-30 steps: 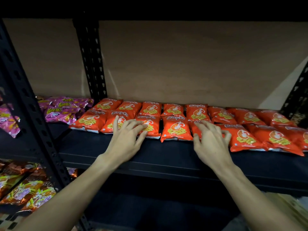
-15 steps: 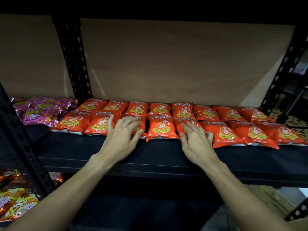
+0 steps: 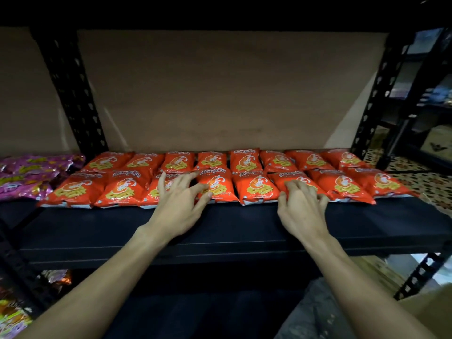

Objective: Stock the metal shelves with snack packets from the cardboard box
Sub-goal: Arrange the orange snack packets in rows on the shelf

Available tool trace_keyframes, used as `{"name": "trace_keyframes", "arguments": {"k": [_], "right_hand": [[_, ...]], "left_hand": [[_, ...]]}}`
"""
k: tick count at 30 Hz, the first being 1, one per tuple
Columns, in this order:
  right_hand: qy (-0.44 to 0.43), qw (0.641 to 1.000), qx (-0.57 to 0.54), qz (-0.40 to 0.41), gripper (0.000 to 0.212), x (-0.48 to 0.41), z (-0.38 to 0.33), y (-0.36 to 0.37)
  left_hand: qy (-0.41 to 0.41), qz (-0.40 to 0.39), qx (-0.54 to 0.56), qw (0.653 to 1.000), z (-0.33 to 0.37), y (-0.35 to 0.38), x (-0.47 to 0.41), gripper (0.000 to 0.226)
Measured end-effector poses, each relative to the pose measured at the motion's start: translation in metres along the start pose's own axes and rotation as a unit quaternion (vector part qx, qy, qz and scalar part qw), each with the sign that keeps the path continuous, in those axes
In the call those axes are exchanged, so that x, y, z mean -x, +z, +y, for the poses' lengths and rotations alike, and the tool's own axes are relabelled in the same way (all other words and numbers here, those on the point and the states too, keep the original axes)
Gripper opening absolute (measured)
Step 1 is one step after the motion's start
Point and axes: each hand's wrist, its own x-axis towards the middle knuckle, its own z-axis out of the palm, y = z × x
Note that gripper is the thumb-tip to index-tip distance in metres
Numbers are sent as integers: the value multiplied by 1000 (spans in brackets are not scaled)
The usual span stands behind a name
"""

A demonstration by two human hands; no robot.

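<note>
Toward the back edge of the shelf [image 3: 220, 231] lie two rows of packets [image 3: 256, 189]; left hand [image 3: 181, 204], spread, and right hand [image 3: 302, 206], fingers bent, press the front row, probably to align it.

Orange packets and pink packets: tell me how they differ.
The orange packets lie in two tidy rows; the pink packets are piled loosely, left of the post. The left hand and right hand touch orange packets; neither touches the pink packets. Both are glossy snack bags.

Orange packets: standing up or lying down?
Lying down: the orange packets lie flat, fronts up, in two rows on the black shelf.
</note>
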Motion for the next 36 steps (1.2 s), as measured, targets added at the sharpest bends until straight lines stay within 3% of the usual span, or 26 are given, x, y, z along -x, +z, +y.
{"name": "trace_keyframes", "arguments": {"k": [7, 13, 17, 22, 26, 30, 36], "right_hand": [[-27, 994, -96, -37, 47, 6, 14, -15], [1, 986, -167, 2, 38, 37, 46, -44], [68, 981, -174, 41, 31, 86, 100, -64], [147, 976, -152, 50, 23, 164, 171, -73], [273, 957, -100, 3, 23, 234, 239, -67], [400, 912, -49, -72, 27, 296, 307, -58], [485, 851, -16, -200, 42, 329, 376, -34]], "left_hand": [[1, 49, 70, 996, 30, -5, -2, 35], [103, 34, 251, 962, 102, -8, 5, 18], [169, -41, 340, 924, 172, 8, 27, 13], [264, -173, 365, 876, 247, 52, 57, 13], [331, -303, 327, 832, 309, 114, 85, 16], [362, -420, 273, 786, 369, 168, 109, 24], [361, -517, 178, 755, 423, 237, 112, 28]]}}
